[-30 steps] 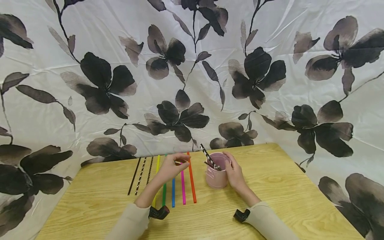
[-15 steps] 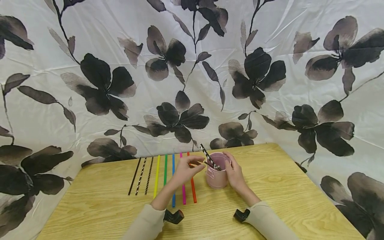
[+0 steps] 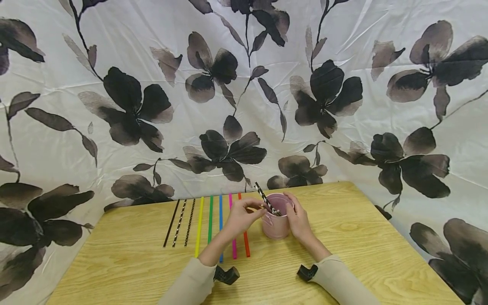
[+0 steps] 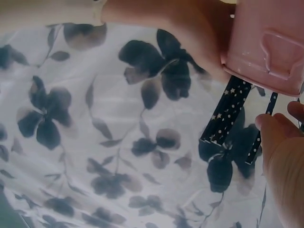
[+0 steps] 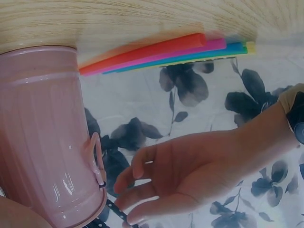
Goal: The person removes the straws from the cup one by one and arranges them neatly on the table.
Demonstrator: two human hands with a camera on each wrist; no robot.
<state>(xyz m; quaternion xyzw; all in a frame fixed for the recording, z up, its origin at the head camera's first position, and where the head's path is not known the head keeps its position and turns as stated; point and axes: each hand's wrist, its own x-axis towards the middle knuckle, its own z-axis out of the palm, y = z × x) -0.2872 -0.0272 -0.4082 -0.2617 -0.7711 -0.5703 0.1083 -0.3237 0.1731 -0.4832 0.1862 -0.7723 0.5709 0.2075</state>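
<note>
Left hand: here the left hand [image 3: 241,215] was, reaching in at the bucket's rim, thumb and finger pinched together on a thin black straw with white dots [image 4: 254,149], the other fingers loosely bent
Pinched straw: one end poked out past the fingertips and the other ran in over the rim, so the straw stood partly inside the bucket
Right hand: and on the far side the right hand [image 3: 298,216] was curled round the bucket's wall, thumb to the near side, fingers along the rim
Bucket: a pink metal bucket [image 3: 276,228] with a small pink wire handle [image 4: 282,54], upright on the table between both hands
Inside: a bundle of black straws with white dots and stars [image 4: 225,111] leaned out over the left of the rim
Row of straws: over to the left they lay side by side, plain black [image 3: 171,223], two black ones with pale patterns [image 3: 179,223], yellow [image 3: 199,226], green [image 3: 210,220], blue [image 3: 220,207], magenta [image 3: 234,250] and orange-red [image 3: 246,243], the left arm crossing above some
Sleeves: both beige sleeves [image 3: 343,277] ended beside black wrist devices [image 3: 307,273]
Surroundings: a yellowish wood-grain table [image 3: 362,254], and behind it white fabric with dark flowers [image 3: 152,25]
</note>
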